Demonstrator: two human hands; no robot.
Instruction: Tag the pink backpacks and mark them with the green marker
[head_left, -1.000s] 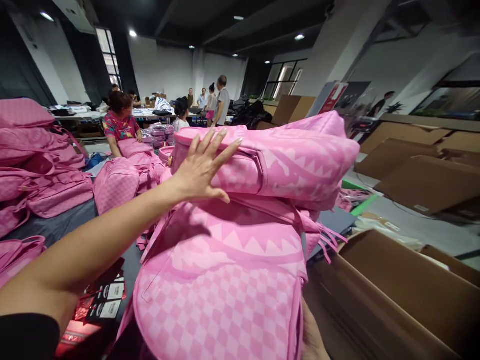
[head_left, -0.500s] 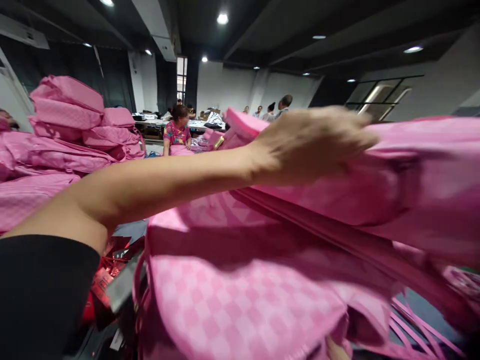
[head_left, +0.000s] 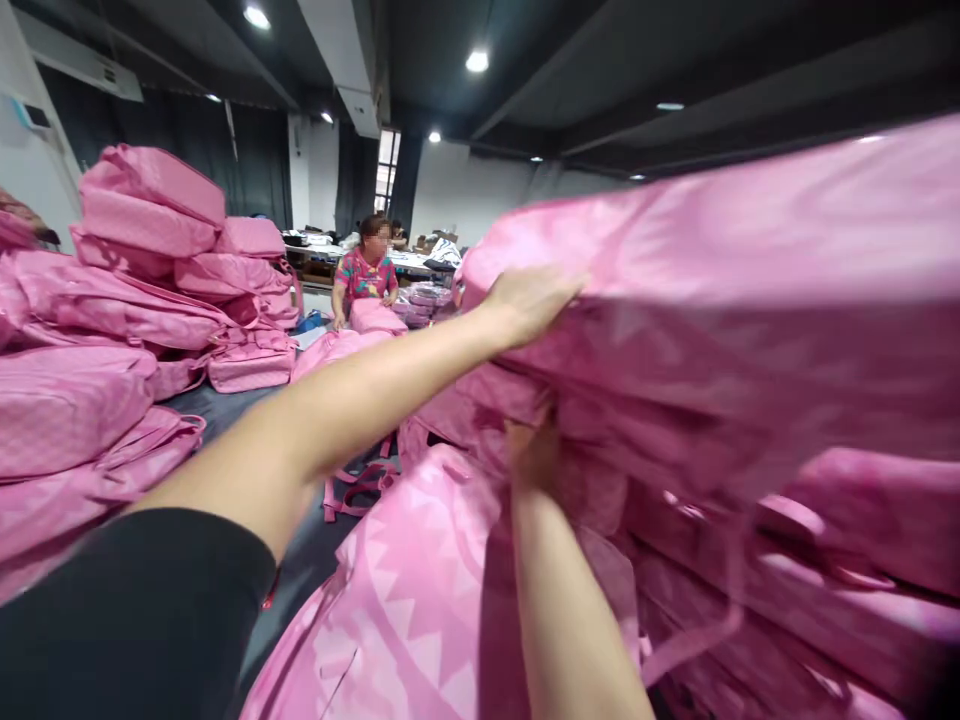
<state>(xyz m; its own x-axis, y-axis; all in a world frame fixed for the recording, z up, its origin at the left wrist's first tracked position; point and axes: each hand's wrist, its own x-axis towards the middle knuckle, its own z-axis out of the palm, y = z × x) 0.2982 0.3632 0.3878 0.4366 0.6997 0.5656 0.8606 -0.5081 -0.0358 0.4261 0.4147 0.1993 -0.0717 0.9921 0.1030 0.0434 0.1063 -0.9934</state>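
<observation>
A large pink backpack (head_left: pixel 720 350), blurred by motion, fills the upper right of the head view. My left hand (head_left: pixel 536 305) grips its near left end, with the fingers over its side. Lower down, my right hand (head_left: pixel 534 448) is in shadow beneath the same backpack, its fingers closed on the underside. Just below my arms lies another pink backpack (head_left: pixel 420 570) with a pale zigzag print. A loose pink strap (head_left: pixel 739 590) hangs below the raised backpack.
Stacked pink backpacks (head_left: pixel 150 215) rise on the left, and more pink bags (head_left: pixel 847 610) are piled at lower right. Across the dark table (head_left: pixel 289 580), a co-worker (head_left: pixel 365 265) handles a pink bag. Further back stands a table (head_left: pixel 409 262) with white goods.
My left hand has moved left and now grips the backpack's end. My right hand and forearm have come up into full view under it. The view has turned slightly left.
</observation>
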